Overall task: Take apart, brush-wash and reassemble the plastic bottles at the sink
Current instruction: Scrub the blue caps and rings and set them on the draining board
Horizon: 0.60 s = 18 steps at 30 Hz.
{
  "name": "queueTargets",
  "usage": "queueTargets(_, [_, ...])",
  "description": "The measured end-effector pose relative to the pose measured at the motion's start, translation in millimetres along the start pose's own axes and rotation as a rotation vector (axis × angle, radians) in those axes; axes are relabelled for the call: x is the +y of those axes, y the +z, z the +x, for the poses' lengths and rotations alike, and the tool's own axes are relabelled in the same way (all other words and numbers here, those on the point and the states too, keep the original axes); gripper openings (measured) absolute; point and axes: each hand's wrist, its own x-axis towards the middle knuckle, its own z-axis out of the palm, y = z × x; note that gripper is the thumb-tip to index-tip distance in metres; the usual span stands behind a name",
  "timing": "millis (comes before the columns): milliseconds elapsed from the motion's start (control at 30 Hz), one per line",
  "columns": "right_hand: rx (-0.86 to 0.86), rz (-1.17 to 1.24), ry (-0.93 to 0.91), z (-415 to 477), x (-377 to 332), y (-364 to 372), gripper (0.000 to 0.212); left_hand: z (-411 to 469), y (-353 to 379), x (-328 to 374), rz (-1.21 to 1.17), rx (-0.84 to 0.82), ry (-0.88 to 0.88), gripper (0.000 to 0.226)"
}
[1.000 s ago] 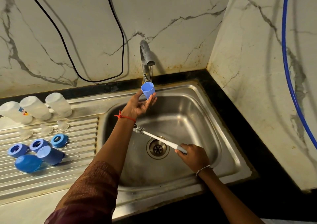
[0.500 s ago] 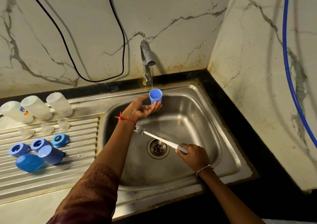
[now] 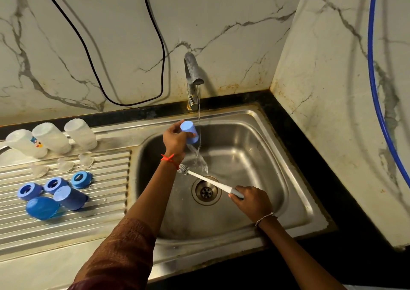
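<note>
Grip of the left hand (image 3: pixel 175 137): closed around a blue cap (image 3: pixel 189 132), which is tipped mouth-down just beside the thin stream from the tap (image 3: pixel 193 72) — water spills out of it into the sink (image 3: pixel 255 156). Grip of the right hand (image 3: pixel 251 201): closed on the handle end of a white brush (image 3: pixel 208 181), whose bristled head lies low over the basin, near the left wrist and apart from the cap.

Step in hand, judged from this: rinsing and emptying one cap, with the brush idle. The next move would call for turning the cap so its opening faces the brush, or for setting it on the drainboard (image 3: pixel 66 218) with the rest; which of the two cannot be told.

Outward, on the ribbed drainboard to the left: three clear bottles (image 3: pixel 51 137) stand inverted along the back edge, three clear teats (image 3: pixel 64 165) lie just in front of them, then three blue rings (image 3: pixel 54 184), a second blue cap and a domed blue lid (image 3: pixel 42 207) — all apart, so reassembly is not yet begun.

Surroundings: a steel sink set in a dark desk (image 3: pixel 310 156), in a corner of veined marble walls; a black cable (image 3: pixel 124 67) loops on the back wall and a blue hose (image 3: pixel 375 78) runs down the right one.
</note>
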Motion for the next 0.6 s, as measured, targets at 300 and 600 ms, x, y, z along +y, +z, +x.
queueTargets(300, [-0.016, -0.038, 0.028, 0.5, -2.9, -3.8, 0.023, 1.6, 2.8, -1.4, 0.019, 0.074, -0.034, 0.052])
queueTargets(600, [-0.014, 0.005, 0.033, 0.2, -2.0, -3.2, 0.024, -0.3, 10.5, 8.7, -0.570, -0.222, -0.677, 0.039])
